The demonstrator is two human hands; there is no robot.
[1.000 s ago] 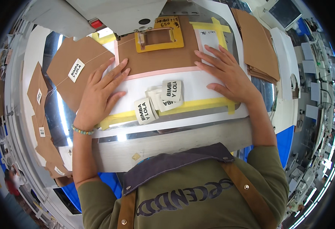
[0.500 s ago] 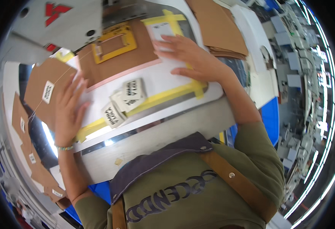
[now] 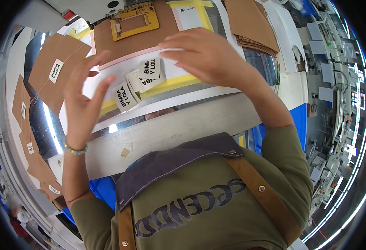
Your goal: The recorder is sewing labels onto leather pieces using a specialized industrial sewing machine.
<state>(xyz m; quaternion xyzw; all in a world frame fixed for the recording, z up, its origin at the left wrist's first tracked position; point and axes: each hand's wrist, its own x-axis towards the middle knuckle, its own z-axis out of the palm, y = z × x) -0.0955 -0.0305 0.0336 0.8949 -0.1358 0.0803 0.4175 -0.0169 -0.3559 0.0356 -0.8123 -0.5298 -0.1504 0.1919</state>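
My left hand [image 3: 83, 96] is raised over the left edge of the white-bordered template board [image 3: 114, 118], beside the labels, fingers curved and apart, holding nothing. My right hand [image 3: 203, 56] hovers over the board's right part, fingers loosely spread and empty, partly covering it. Between them lie several overlapping cream fabric labels [image 3: 124, 96] on white paper and yellow tape. A brown panel [image 3: 137, 41] edged by a pink strip lies behind them, with a yellow frame [image 3: 135, 31] on it under the machine head [image 3: 83, 10]. A thread runs leftward to a labelled brown piece [image 3: 45, 54].
A stack of brown pieces [image 3: 251, 25] lies at back right, beside white sheets [image 3: 291, 41]. A chain of labelled brown pieces [image 3: 22, 121] runs down the left. Blue bins [image 3: 295, 125] sit below the table's edge. A person in red [image 3: 18, 225] is far off at lower left.
Both hands have lifted from resting on the board, fingers more curved; my right hand has moved a little inward toward the labels. The whole view has shifted, putting board and labels higher and further left.
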